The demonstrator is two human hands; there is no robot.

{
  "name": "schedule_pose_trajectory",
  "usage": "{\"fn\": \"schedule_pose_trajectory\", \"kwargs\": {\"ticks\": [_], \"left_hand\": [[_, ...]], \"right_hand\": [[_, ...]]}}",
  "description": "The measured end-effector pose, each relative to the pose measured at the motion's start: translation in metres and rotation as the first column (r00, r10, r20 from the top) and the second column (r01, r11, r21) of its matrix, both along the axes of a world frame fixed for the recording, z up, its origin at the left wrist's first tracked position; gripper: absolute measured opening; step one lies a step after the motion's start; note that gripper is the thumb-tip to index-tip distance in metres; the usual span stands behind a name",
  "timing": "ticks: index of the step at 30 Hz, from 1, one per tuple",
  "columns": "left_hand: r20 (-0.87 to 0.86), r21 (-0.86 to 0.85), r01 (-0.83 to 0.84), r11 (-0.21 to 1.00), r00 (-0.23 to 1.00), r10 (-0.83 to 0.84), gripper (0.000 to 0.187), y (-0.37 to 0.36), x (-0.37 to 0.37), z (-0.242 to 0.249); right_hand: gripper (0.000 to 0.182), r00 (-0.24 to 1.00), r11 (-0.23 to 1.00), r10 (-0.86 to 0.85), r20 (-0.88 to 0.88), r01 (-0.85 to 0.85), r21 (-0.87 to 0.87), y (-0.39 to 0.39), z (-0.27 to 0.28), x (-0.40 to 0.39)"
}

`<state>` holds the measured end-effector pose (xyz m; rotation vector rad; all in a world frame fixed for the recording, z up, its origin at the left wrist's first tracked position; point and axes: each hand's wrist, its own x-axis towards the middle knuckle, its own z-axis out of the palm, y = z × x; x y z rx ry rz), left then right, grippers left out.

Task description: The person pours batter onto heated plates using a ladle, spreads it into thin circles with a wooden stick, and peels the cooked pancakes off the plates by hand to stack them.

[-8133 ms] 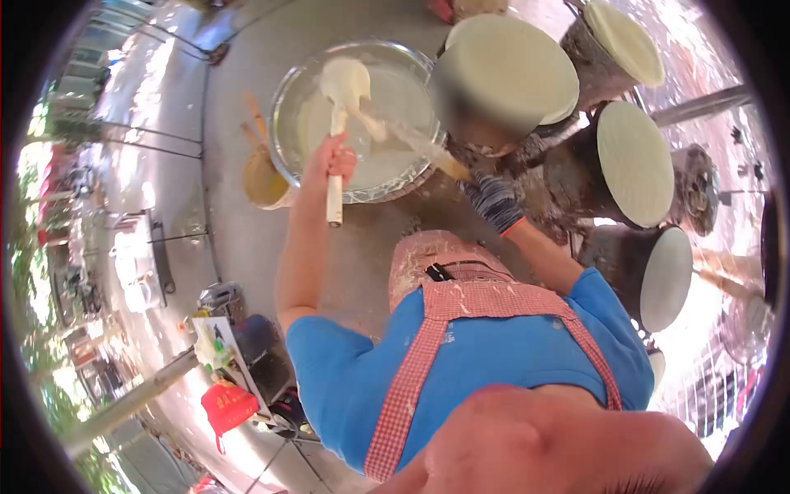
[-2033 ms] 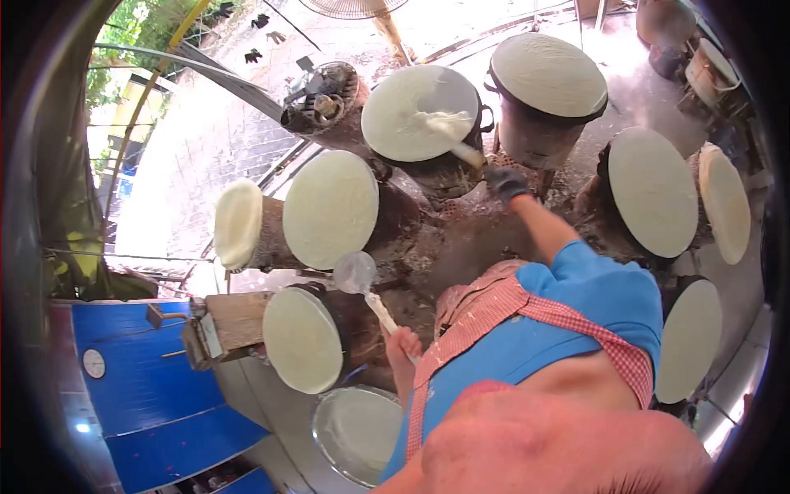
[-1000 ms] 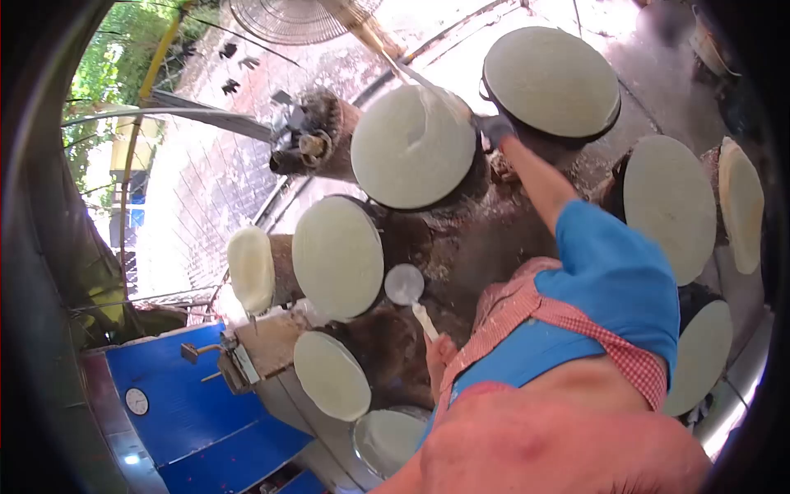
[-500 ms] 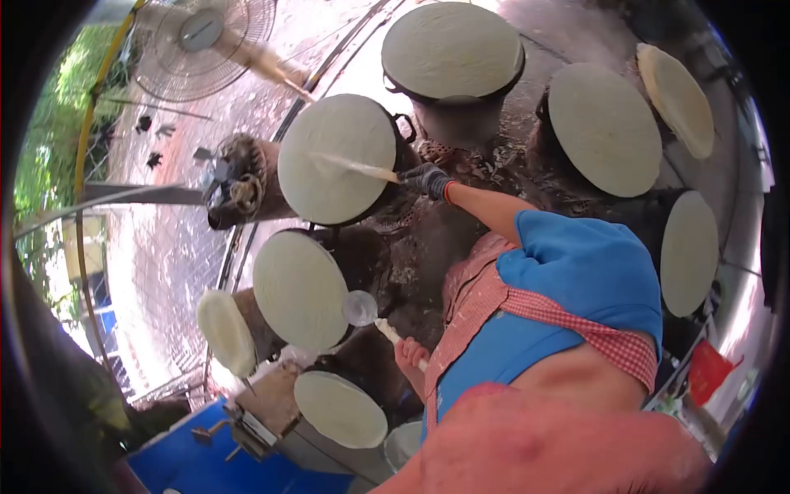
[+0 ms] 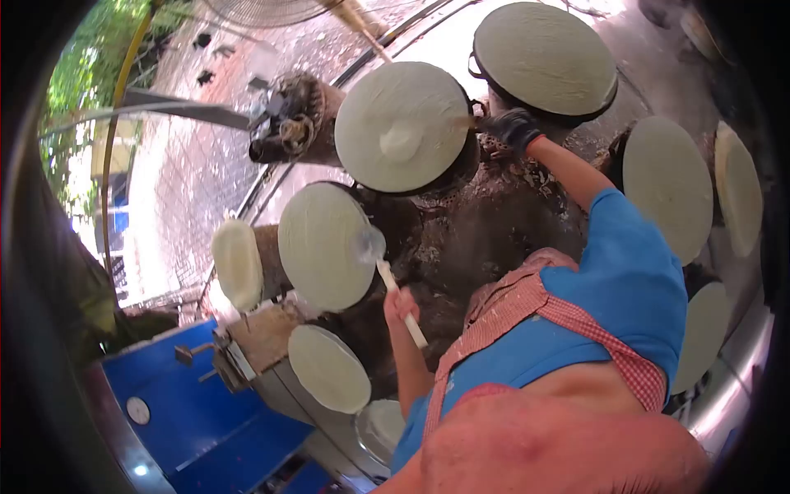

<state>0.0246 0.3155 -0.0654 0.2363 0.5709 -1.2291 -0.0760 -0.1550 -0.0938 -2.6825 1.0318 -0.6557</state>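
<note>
My bare left hand [image 5: 401, 306] is closed around the pale handle of a ladle [image 5: 410, 323], whose round cup hangs at the right edge of the left griddle [image 5: 322, 247]. Farther up, my gloved right hand [image 5: 512, 130] is closed at the right side of the upper griddle [image 5: 370, 107]. The thin wooden spreader in it is smeared by motion, with only a brown streak showing over the griddle's edge. A pale round mound of batter [image 5: 401, 144] lies on that griddle's coated surface.
More batter-coated griddles stand at the top [image 5: 543, 58], right [image 5: 666, 185] and lower left [image 5: 329, 369]. A bowl [image 5: 380, 428] sits near my body. Beyond are a blue surface [image 5: 181, 403], a burner pipe [image 5: 292, 119] and a fan [image 5: 271, 8].
The view has shifted, moving the griddles within it. My right hand has drawn the spreader back toward the upper griddle's right edge. A mound of batter now shows there. The ladle has stayed near the left griddle.
</note>
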Motion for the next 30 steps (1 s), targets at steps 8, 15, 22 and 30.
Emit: {"fn": "schedule_pose_trajectory", "kwargs": {"ticks": [8,15,22,30], "left_hand": [[0.311,0.155,-0.056,0.986,0.951,0.005,0.026,-0.134,0.056,0.028],[0.584,0.318,-0.109,0.942,0.805,-0.104,0.029,-0.220,0.032,-0.026],[0.271,0.064,0.033,0.997,0.961,-0.049,0.011,-0.079,-0.024,0.034],[-0.265,-0.329,-0.202,0.922,0.957,0.114,0.023,-0.020,-0.066,0.053]], "right_hand": [[0.032,0.964,0.988,0.138,-0.229,-0.118,0.099,0.034,0.010,-0.061],[0.022,0.952,0.975,0.220,-0.212,-0.210,0.070,0.126,-0.031,-0.079],[0.027,0.937,0.943,0.239,-0.256,-0.286,-0.168,0.152,0.021,-0.110],[0.043,0.870,0.827,0.484,0.091,-0.489,0.277,0.192,0.019,-0.096]]}}
